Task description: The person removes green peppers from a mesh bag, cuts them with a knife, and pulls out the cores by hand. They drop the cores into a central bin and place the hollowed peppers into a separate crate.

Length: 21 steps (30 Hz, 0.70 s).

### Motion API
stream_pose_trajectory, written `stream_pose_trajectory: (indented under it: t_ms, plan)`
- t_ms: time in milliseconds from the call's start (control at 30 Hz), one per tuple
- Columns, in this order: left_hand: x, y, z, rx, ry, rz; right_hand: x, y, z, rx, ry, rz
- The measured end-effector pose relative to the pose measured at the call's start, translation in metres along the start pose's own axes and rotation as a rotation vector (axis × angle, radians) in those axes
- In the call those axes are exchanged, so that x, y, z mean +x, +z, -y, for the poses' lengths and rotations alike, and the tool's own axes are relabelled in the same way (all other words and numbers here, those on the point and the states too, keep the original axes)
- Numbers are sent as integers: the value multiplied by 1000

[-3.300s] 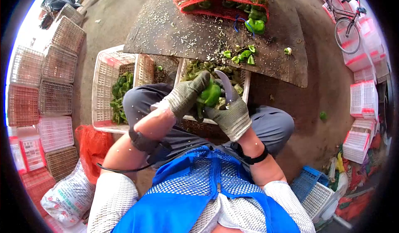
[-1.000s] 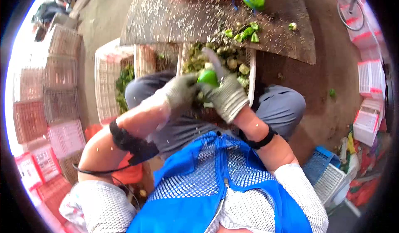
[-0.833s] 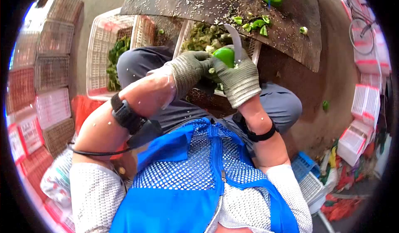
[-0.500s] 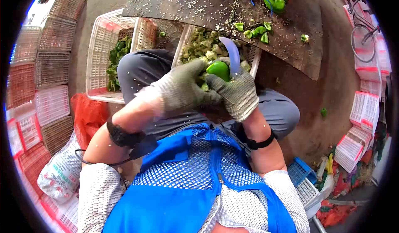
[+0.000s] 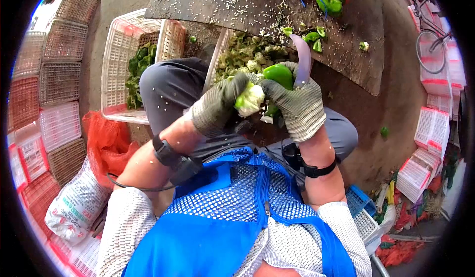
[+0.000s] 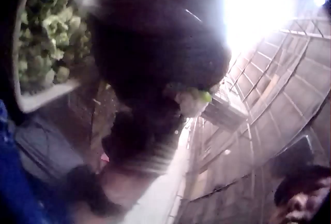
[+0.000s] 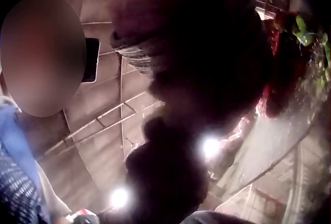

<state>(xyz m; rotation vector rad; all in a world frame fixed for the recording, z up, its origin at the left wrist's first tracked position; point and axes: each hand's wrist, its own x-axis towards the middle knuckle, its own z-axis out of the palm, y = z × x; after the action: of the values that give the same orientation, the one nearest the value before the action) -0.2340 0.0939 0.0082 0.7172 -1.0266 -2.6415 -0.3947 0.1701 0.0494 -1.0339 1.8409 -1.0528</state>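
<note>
In the head view my gloved left hand (image 5: 220, 101) pinches a pale, seedy pepper core (image 5: 250, 100) with green on it. My gloved right hand (image 5: 299, 109), just beside it, grips a green bell pepper (image 5: 278, 75) together with a knife (image 5: 303, 62), whose curved blade points up and away from me. The knife's handle is hidden in the hand. Part of the core (image 6: 192, 102) also shows at the dark hand in the left wrist view. The right wrist view shows that hand mostly as a dark shape.
Below the hands stands a white crate (image 5: 217, 59) of pepper cores; another crate (image 5: 113, 64) at the left holds green pieces. A seed-strewn board (image 5: 208, 5) lies beyond, with pepper scraps (image 5: 312, 37) and whole peppers (image 5: 330, 4). Stacked crates (image 5: 62, 81) line the left.
My left hand has drawn away from the pepper, and the pale core now shows in its fingers. My right hand has moved slightly right with the pepper and knife.
</note>
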Motion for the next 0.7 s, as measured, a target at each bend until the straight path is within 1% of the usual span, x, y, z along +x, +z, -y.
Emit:
stream_pose_trajectory:
  t_ms: [33,67,133,167,200,267,300,367,400,467,500,533,567,600,633,667,700]
  plan:
    - [1,-5,1,-58,-13,46,2,3,-8,57,-17,-33]
    - [9,-3,12,-234,-67,-148,3,6,-13,109,7,-44]
    - [24,-15,24,-266,-34,-214,2,10,-22,211,56,-66]
    - [33,-22,27,-281,-21,-244,1,10,-36,173,-6,-82]
    - [40,-28,29,-299,-14,-277,-6,3,-14,331,190,10]
    - [53,-49,19,369,152,-237,-12,-1,-15,442,305,21]
    - [54,-50,18,479,208,-342,-9,1,-28,445,267,-49]
    - [34,-40,17,737,375,-176,-4,1,-43,368,189,-60]
    - [18,-21,13,932,481,-115,-2,2,-50,329,150,-68]
    - [2,6,10,683,499,-56,2,15,-24,216,61,-61]
    - [-5,7,9,609,476,-127,4,27,-15,230,-36,-74]
    - [-10,7,7,537,452,-190,8,35,-5,354,-18,26]
    - [-17,-2,11,687,629,-363,12,45,6,231,-73,62]
    - [-34,-1,-3,658,561,-382,13,56,18,205,-147,89]
    - [-51,-11,1,709,563,-520,14,66,31,181,-221,116]
    - [-69,-23,4,636,557,-622,17,77,43,253,-331,137]
    - [-84,-22,-1,440,620,-776,17,97,47,402,-371,148]
